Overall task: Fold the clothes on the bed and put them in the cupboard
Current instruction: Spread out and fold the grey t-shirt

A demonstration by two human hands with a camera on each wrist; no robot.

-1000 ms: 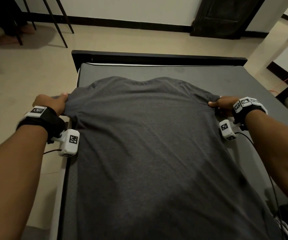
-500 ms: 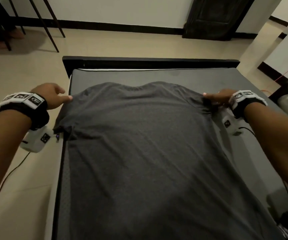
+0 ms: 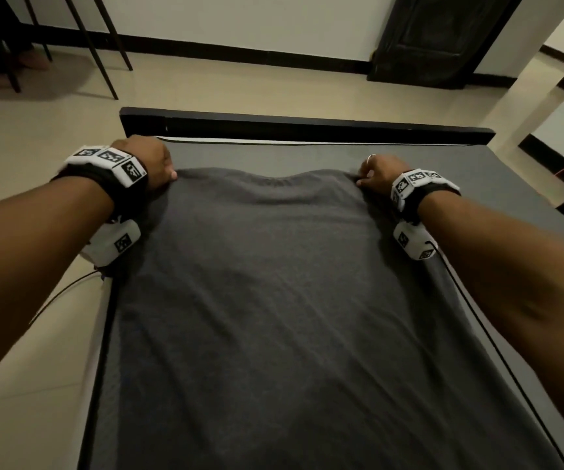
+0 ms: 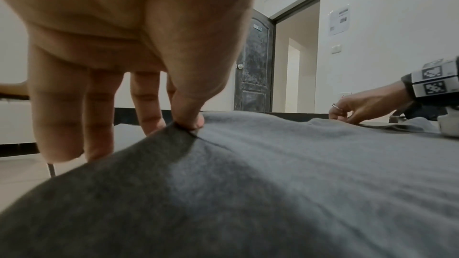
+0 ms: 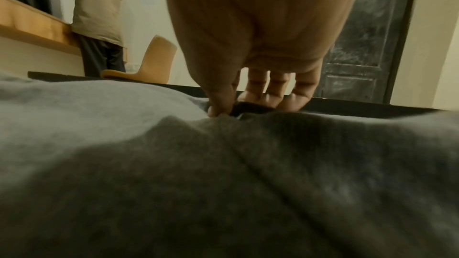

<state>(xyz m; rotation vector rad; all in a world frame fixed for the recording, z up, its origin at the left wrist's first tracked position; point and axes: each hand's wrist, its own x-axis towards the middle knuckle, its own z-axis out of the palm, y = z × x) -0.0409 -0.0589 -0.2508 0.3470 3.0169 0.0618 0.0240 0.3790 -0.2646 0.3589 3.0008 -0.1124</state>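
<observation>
A dark grey T-shirt [image 3: 273, 283] lies spread flat along the bed [image 3: 477, 171], its far edge near the bed's black end board. My left hand [image 3: 158, 164] pinches the shirt's far left corner; in the left wrist view the thumb and a finger nip a fold of the grey T-shirt [image 4: 273, 183], seen where my left hand [image 4: 183, 123] meets it. My right hand [image 3: 372, 174] pinches the far right corner. In the right wrist view my right hand [image 5: 223, 111] has thumb and fingers closed on the T-shirt [image 5: 223, 183] edge.
The black end board [image 3: 307, 128] runs across the far side of the bed. Beyond it lie tiled floor, thin chair legs [image 3: 104, 45] at far left and a dark door [image 3: 443, 39]. A person [image 5: 99, 17] stands by a tan chair [image 5: 149, 62].
Both hands have moved from the shirt's sleeves to its far corners and now pinch them. The left hand, which hung free half a second ago, holds cloth again.
</observation>
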